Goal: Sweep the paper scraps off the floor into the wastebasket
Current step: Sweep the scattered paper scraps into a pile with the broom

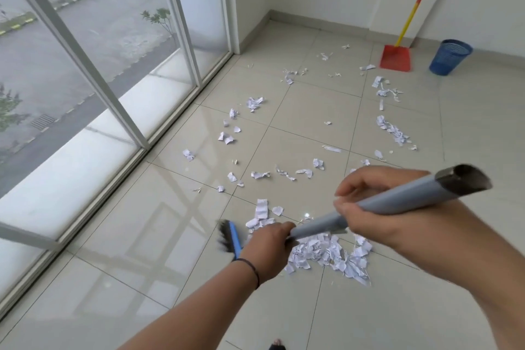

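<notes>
- The window [85, 79] fills the left side; the tiled floor [127, 278] beside it is bare of paper.
- The broom head [230, 239], blue with dark bristles, sits on the floor near the person, just left of the left hand, and looks blurred.
- The left hand [267, 247] is closed around the lower part of the grey handle [397, 199].
- A dense pile [326, 256] of scraps lies near, just right of the broom head and partly hidden under the hands.
- The right hand [377, 207] is wrapped around the handle higher up, near its dark end cap.
- Loose scraps [284, 173] lie spread over the middle of the floor in a rough ring, from the near pile out towards the far wall; another cluster [393, 131] lies to the right.
- The dustpan [396, 58], red with a long handle, leans against the far wall, untouched.
- The basket [450, 57], blue, stands far right, just beside the dustpan and well apart from the pile.
- Judgement: the task is at an early stage. One pile is gathered; most scraps are not yet collected, and nothing visibly sits in the basket.
</notes>
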`<state>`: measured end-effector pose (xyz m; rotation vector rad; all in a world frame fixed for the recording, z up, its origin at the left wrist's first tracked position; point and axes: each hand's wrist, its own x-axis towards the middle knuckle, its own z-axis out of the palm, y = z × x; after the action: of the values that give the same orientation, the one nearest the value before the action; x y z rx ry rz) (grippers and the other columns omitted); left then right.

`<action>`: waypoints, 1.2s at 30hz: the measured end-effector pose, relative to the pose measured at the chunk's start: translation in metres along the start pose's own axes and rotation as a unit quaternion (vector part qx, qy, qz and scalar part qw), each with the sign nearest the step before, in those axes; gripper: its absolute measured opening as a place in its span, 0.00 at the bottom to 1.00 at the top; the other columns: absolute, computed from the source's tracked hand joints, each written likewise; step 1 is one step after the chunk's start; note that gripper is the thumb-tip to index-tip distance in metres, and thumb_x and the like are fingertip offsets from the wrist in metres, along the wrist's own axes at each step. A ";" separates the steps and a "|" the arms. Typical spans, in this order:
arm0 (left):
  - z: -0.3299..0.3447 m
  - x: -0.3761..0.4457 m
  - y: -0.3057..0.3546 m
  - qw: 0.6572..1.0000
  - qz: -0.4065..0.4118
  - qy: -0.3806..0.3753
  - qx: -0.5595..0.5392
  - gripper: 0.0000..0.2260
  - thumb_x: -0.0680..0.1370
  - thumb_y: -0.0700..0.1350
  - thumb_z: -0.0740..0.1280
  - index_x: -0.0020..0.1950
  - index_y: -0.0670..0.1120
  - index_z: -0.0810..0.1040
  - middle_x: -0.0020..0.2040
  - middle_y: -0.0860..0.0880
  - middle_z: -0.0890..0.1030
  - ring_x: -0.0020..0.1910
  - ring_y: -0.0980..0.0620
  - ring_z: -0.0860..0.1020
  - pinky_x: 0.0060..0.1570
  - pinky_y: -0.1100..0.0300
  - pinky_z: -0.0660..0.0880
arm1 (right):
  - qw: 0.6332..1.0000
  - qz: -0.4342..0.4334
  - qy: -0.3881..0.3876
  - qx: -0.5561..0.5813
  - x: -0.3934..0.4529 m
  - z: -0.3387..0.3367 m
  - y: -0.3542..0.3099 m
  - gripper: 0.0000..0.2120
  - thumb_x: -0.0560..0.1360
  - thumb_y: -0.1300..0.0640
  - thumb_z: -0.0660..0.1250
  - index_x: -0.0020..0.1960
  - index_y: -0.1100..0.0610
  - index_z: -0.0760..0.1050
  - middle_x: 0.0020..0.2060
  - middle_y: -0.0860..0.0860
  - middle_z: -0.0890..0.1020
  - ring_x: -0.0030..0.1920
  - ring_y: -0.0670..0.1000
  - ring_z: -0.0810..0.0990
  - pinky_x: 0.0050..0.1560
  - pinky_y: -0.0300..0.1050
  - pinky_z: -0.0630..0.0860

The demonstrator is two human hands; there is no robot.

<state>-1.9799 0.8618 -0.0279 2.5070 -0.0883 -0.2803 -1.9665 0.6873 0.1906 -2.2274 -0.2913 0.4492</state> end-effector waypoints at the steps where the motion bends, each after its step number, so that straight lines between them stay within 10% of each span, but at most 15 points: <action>1: 0.000 0.006 0.010 1.000 0.003 0.010 -0.017 0.06 0.79 0.47 0.61 0.51 0.45 0.74 0.47 0.45 0.80 0.46 0.44 0.76 0.43 0.55 0.69 | 1.000 -0.016 0.011 -0.003 -0.001 -0.006 -0.002 0.11 0.67 0.47 0.71 0.50 0.41 0.78 0.37 0.44 0.85 0.30 0.49 0.80 0.27 0.37 0.72; 6: -0.013 0.032 0.060 0.995 0.054 0.058 -0.058 0.06 0.79 0.45 0.63 0.47 0.44 0.74 0.41 0.45 0.79 0.39 0.46 0.72 0.38 0.56 0.66 | 0.992 -0.065 0.102 -0.030 -0.006 -0.040 -0.004 0.14 0.64 0.38 0.75 0.46 0.41 0.77 0.32 0.36 0.84 0.26 0.38 0.79 0.25 0.26 0.72; 9: -0.025 0.036 0.080 0.990 0.117 0.066 -0.052 0.04 0.77 0.46 0.65 0.48 0.46 0.74 0.40 0.48 0.76 0.37 0.50 0.69 0.36 0.59 0.63 | 0.981 -0.021 0.189 -0.024 -0.014 -0.071 0.008 0.25 0.57 0.26 0.72 0.44 0.42 0.78 0.30 0.41 0.84 0.30 0.53 0.84 0.28 0.51 0.83; 12: -0.019 0.031 0.082 0.990 0.132 0.039 -0.043 0.03 0.78 0.45 0.64 0.50 0.47 0.74 0.42 0.48 0.77 0.37 0.50 0.69 0.36 0.60 0.62 | 0.985 -0.046 0.161 -0.051 -0.020 -0.087 0.016 0.28 0.63 0.24 0.64 0.47 0.47 0.78 0.35 0.42 0.86 0.30 0.58 0.82 0.20 0.51 0.76; 19: 0.022 0.022 0.074 0.997 0.048 -0.041 -0.054 0.05 0.77 0.47 0.64 0.45 0.46 0.72 0.41 0.46 0.78 0.41 0.44 0.74 0.40 0.55 0.68 | 0.996 -0.011 0.079 -0.046 -0.006 -0.061 0.021 0.08 0.64 0.45 0.69 0.38 0.49 0.77 0.37 0.52 0.86 0.23 0.45 0.74 0.20 0.28 0.65; 36: -0.038 0.063 0.089 0.990 0.105 0.072 -0.055 0.03 0.78 0.41 0.62 0.44 0.46 0.72 0.38 0.52 0.72 0.37 0.51 0.67 0.35 0.61 0.61 | 0.975 -0.112 0.189 0.003 0.009 -0.090 0.006 0.24 0.63 0.26 0.66 0.46 0.43 0.83 0.37 0.47 0.86 0.37 0.56 0.83 0.34 0.57 0.81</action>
<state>-1.9096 0.8028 0.0430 2.3763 -0.2684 -0.0166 -1.9207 0.6249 0.2373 -2.1879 -0.3321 -0.0975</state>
